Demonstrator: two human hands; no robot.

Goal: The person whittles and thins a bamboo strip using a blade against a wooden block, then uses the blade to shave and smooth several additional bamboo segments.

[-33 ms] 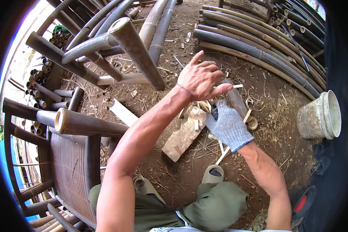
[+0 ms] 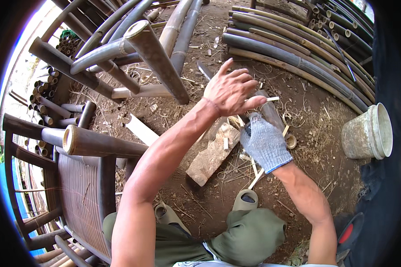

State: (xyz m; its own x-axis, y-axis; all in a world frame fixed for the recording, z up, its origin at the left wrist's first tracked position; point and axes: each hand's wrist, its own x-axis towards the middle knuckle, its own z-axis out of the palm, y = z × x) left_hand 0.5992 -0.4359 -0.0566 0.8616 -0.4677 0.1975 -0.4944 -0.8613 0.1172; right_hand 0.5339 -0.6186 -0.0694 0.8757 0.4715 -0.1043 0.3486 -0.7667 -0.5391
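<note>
My bare left hand [image 2: 231, 91] is back up over the work spot, its outer finger raised and the other fingers bent. What lies under its palm is hidden; a pale bamboo strip [image 2: 272, 99] shows beside its thumb. My right hand [image 2: 266, 141], in a grey knit glove, is closed round the dark handle of a large knife. The knife's grey blade [image 2: 205, 70] shows beyond my left hand, its middle hidden by that hand. Below my hands a rough wood block [image 2: 213, 155] lies on the dirt, with a small pale chip [image 2: 226, 143] on it.
A cut bamboo tube [image 2: 274, 115] and shavings lie beside the block. Bamboo furniture frames [image 2: 158, 62] stand left, with a bamboo chair [image 2: 80, 191] closer. Long poles [image 2: 298, 62] are piled far right, near a dirty white bucket [image 2: 365, 133]. My sandals [image 2: 245, 200] are below.
The knife has turned, so its blade, thin as a line before, now shows broad. My gloved right hand has tilted slightly; my left hand is nearly unmoved.
</note>
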